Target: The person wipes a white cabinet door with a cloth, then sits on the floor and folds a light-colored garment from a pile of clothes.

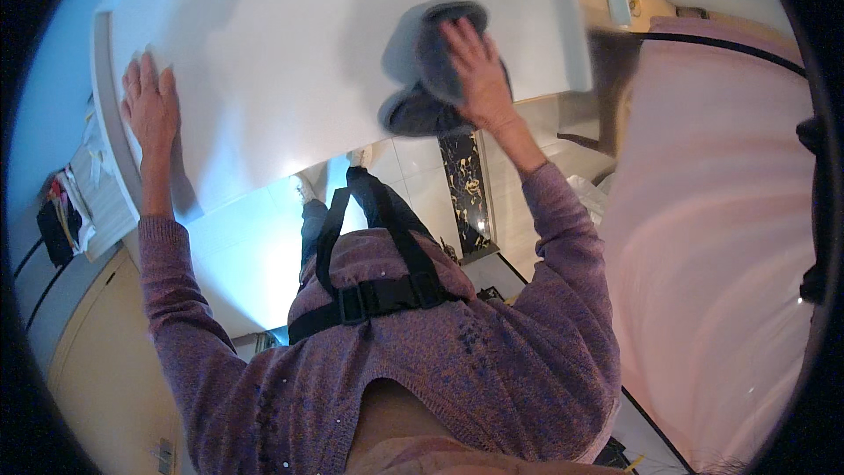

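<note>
In front of me is a broad white tabletop (297, 46) with a raised strip along its left side. My left hand (150, 102) rests flat near that strip, fingers apart, holding nothing. On the right part of the top my right hand (478, 72) presses on a dark grey cloth (438, 56), which looks blurred. A bunched, darker part of the cloth (422, 112) lies at the near edge. Whether the fingers grip the cloth or only lie on it cannot be told.
Right of the tabletop spreads a pale pink sheet (699, 211) over a large surface. Small items lie on a shelf (649, 3) at upper right. Dark items hang at far left beside a door (105, 356). Pale floor tiles (244, 264) show below.
</note>
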